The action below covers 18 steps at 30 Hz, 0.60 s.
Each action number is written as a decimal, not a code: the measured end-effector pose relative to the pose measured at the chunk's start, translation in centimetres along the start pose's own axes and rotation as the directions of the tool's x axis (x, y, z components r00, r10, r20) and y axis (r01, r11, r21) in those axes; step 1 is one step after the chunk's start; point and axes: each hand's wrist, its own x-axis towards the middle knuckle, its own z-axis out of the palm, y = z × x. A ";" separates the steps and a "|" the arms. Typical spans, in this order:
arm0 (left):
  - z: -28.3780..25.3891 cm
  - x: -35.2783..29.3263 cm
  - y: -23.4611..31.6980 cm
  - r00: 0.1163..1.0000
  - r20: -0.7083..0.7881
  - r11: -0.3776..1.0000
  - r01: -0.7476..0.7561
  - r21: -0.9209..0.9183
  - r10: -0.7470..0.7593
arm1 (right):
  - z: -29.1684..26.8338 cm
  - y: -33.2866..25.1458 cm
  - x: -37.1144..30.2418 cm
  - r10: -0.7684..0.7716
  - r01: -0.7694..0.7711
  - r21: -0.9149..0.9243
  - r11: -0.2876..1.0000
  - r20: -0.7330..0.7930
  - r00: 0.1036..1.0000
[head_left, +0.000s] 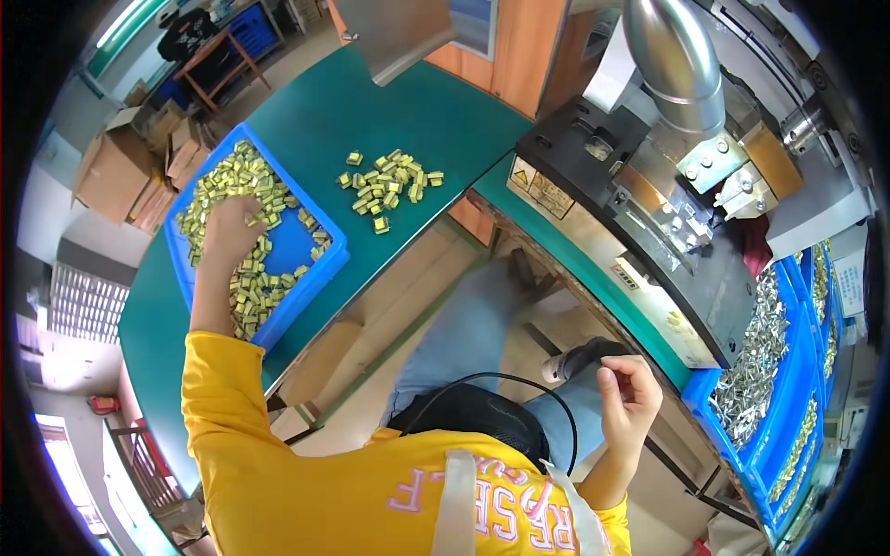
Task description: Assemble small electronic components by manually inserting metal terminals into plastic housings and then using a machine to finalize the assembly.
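Yellow-green parts (252, 185): small blocky pieces, heaped mostly inside the blue tray, with a smaller group out on the bench.
Blue tray (289, 245): on the bench at the person's left, set at a slant; parts cover its far end and its near end, while a patch of bare blue floor shows toward the right side.
Loose pile (389, 181): same kind of parts, directly on the bench to the right of the tray and apart from it; 2 or 3 lie a little off from the main cluster.
Left grip (232, 232): down in the tray among the parts, fingers curled – I cannot tell whether they are clamped on a part.
Right grip (632, 400): raised near the lap, well apart from the tray, thumb and index fingertips bent close to each other – whether they meet or pinch something small, I cannot tell.
Bench (445, 102): green top with a curved left edge, carrying the tray and the loose pile.
Machine (640, 232): dark-topped, to the right of the bench, with a shiny metal tube (681, 69) above it.
Blue bin (710, 410): at the far right, filled with silver metal pieces (751, 375).
Cardboard boxes (120, 171): beyond the tray, at upper left.
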 end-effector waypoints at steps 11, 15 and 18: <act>-0.8 -0.7 1.5 0.997 0.051 0.980 -0.070 0.189 0.062 | -0.5 0.0 -0.5 0.023 -0.024 -0.041 0.999 -0.019 1.000; -1.1 -1.4 0.2 0.993 -0.002 0.992 -0.120 0.027 0.120 | -0.6 -0.2 -0.2 -0.004 0.004 -0.033 0.999 0.005 1.000; -3.0 -2.1 2.9 0.965 -0.243 0.974 0.041 -0.223 -0.096 | -0.3 -0.2 0.0 -0.017 0.018 -0.032 0.999 0.023 1.000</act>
